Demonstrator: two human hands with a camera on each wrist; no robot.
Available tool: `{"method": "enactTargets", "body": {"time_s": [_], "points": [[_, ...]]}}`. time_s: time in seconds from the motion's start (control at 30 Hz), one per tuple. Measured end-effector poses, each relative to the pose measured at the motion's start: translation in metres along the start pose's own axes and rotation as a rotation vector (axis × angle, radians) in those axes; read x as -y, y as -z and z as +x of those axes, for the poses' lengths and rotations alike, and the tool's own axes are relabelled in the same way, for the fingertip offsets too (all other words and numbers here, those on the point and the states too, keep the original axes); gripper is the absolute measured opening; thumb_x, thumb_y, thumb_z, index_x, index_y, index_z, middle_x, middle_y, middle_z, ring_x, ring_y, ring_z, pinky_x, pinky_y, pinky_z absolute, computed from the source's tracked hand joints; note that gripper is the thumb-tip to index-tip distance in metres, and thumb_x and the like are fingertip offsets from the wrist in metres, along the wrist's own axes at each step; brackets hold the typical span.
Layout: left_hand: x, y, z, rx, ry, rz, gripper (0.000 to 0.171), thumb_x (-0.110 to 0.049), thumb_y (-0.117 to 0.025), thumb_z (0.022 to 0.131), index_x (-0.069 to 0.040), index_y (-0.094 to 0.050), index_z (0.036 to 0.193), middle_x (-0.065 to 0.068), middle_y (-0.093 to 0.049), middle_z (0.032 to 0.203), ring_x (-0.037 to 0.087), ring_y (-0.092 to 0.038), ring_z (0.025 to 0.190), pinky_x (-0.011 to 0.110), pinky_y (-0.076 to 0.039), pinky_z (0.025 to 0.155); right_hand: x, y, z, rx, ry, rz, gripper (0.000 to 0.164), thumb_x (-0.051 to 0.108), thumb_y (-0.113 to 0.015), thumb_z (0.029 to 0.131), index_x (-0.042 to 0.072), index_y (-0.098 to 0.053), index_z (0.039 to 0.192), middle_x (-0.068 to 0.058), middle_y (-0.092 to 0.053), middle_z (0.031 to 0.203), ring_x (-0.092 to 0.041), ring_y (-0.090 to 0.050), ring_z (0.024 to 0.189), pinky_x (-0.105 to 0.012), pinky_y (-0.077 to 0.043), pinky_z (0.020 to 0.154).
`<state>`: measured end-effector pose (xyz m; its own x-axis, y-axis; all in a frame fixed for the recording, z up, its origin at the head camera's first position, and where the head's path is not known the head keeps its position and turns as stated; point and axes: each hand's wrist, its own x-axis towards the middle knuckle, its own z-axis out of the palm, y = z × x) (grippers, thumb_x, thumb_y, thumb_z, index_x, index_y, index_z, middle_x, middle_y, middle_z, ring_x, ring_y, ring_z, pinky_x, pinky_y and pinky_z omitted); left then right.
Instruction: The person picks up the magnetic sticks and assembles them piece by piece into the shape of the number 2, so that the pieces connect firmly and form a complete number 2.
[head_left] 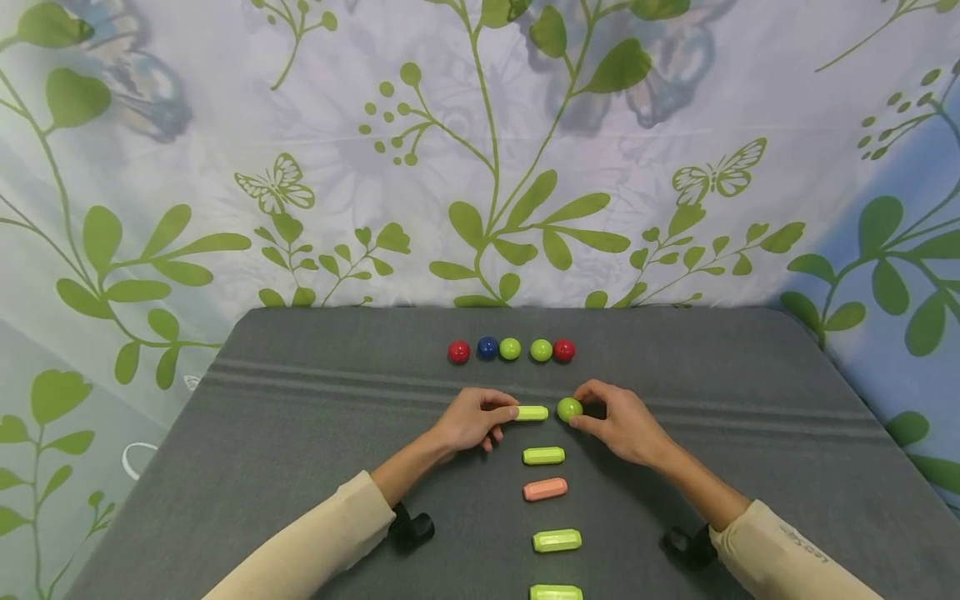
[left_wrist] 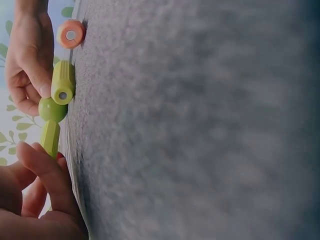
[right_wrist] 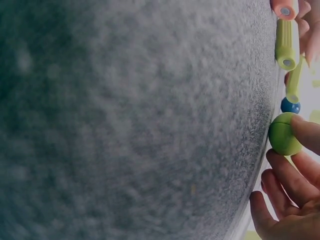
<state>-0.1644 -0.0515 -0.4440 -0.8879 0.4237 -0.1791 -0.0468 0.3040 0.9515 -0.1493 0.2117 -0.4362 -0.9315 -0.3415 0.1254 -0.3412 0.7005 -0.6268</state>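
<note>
My left hand (head_left: 472,419) pinches one end of a yellow-green magnetic rod (head_left: 533,413), which points to the right. Opposite it, my right hand (head_left: 624,423) holds a green ball (head_left: 569,409) between thumb and fingers. In the head view a small gap parts the rod's free end from the ball. The right wrist view shows the green ball (right_wrist: 285,134) in the fingertips, with the held rod (right_wrist: 295,82) beyond it. In the left wrist view the ball (left_wrist: 52,110) appears in line with the rod (left_wrist: 50,137).
Behind the hands runs a row of balls: red (head_left: 459,352), blue (head_left: 487,347), green (head_left: 510,348), green (head_left: 541,350) and red (head_left: 564,350). Nearer lie yellow-green rods (head_left: 543,456), (head_left: 557,541) and a coral rod (head_left: 545,489) on the grey table (head_left: 300,467). A patterned curtain (head_left: 420,208) hangs behind.
</note>
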Motion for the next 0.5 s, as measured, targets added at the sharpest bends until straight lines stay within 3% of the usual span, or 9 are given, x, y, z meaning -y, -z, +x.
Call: {"method": "enactTargets", "body": {"time_s": [0.5], "points": [[-0.005,-0.012,0.012,-0.006,0.055,-0.099,0.024,-0.01,-0.063,0.098,0.001,-0.067,0.119,0.015,-0.065,0.092,0.011,-0.059,0.062,0.026,-0.053,0.051,0.002,0.0,0.0,0.006,0.012,-0.023,0.024,0.018,-0.077,0.088,0.007,-0.067,0.106,-0.004,-0.068,0.104,-0.026,-0.063,0.098,-0.05,-0.048,0.084]]}}
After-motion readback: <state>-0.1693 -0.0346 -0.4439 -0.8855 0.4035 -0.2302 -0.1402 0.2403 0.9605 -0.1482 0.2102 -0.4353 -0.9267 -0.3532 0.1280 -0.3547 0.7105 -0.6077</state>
